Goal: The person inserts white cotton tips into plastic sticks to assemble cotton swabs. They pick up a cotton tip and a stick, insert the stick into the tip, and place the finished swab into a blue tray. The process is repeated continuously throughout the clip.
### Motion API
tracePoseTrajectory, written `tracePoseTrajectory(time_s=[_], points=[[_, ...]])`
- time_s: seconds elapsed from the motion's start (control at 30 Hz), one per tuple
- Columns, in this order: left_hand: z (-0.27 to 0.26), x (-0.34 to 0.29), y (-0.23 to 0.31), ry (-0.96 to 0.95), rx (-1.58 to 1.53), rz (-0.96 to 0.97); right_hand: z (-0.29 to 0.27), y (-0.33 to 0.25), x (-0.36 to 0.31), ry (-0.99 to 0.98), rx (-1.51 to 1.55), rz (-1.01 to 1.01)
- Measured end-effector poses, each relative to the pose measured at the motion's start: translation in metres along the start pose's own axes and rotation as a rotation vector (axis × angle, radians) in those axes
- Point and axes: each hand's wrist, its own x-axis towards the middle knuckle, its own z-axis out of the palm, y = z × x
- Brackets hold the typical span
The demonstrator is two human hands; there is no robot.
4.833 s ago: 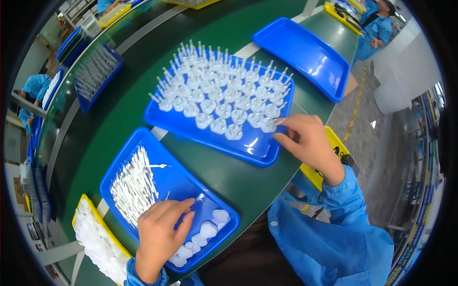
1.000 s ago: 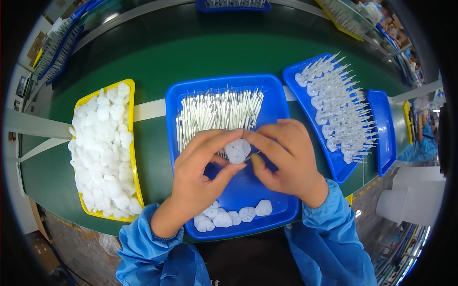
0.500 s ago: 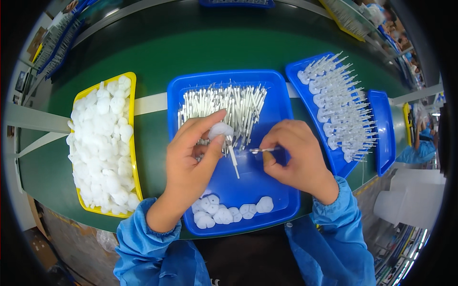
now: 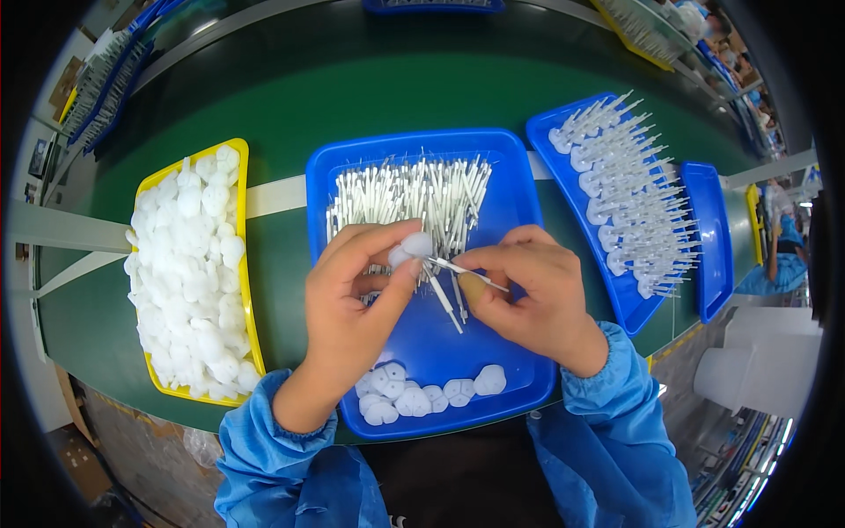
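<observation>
Over the middle blue tray (image 4: 513, 343), my left hand (image 4: 352, 295) pinches a small white lobed plastic piece (image 4: 412, 249) between thumb and fingers. Thin white sticks (image 4: 445, 301) project down from that piece. My right hand (image 4: 531, 286) pinches one white stick (image 4: 466, 271) with a thin tip, its inner end against the lobed piece. Behind the hands a dense row of white sticks (image 4: 378, 189) lies in the tray. Several loose white lobed pieces (image 4: 414, 400) rest along the tray's near edge. The fine joint between stick and piece is too small to make out.
To the left, a yellow tray (image 4: 247, 290) is heaped with white lobed pieces (image 4: 194, 282). On the right, a blue tray (image 4: 550, 136) bears rows of lobed pieces with sticks (image 4: 625, 202). Another blue tray (image 4: 707, 238) lies beyond it. White containers (image 4: 757, 361) stand at far right.
My right hand has moved left and turned, bringing its stick up to the lobed piece. My left hand has stayed almost in place, holding the piece at a slightly different tilt.
</observation>
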Motion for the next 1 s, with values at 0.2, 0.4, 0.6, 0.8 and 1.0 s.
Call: tracePoseTrajectory(time_s=[0.2,0.4,0.6,0.8,1.0], points=[[0.005,0.003,0.002,0.098,-0.025,0.026,0.0,0.002,-0.002,-0.007,0.099,0.089],[0.005,0.003,0.003,0.103,-0.003,0.023,-0.002,-0.003,-0.001,-0.033,0.124,0.105],[-0.001,0.002,0.002,0.032,0.047,0.027,-0.005,-0.001,-0.002,-0.043,0.136,0.171],[0.004,0.002,0.001,0.074,0.037,0.062,-0.006,-0.004,-0.002,-0.066,0.169,0.238],[0.006,0.001,0.004,0.055,0.158,0.132,0.004,-0.005,-0.002,-0.027,-0.015,0.128]])
